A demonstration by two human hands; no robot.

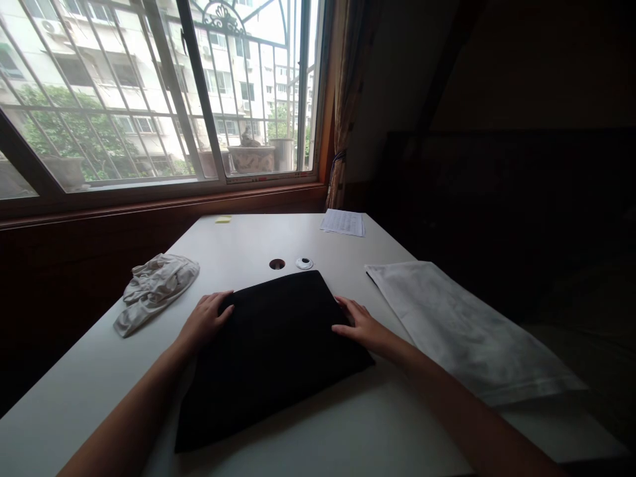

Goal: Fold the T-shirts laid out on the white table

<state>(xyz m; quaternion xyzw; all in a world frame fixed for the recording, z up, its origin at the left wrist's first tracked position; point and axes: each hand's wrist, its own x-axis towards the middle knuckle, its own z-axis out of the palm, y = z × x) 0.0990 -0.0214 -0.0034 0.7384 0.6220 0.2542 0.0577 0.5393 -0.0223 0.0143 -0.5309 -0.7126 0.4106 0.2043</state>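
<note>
A flat black cloth piece, roughly four-sided, lies between my hands on the white table. At its upper left edge is my left hand, the thumb on the black surface and the fingers along the side. My right hand touches the right edge, thumb on top, with its fingers partly hidden behind the edge. Both hands have the cloth's edges between thumb and fingers.
A crumpled whitish cloth is at the left, and a flat white cloth at the right. Farther back are papers, a yellow note, a round hole and a white round cover. A window stands behind.
</note>
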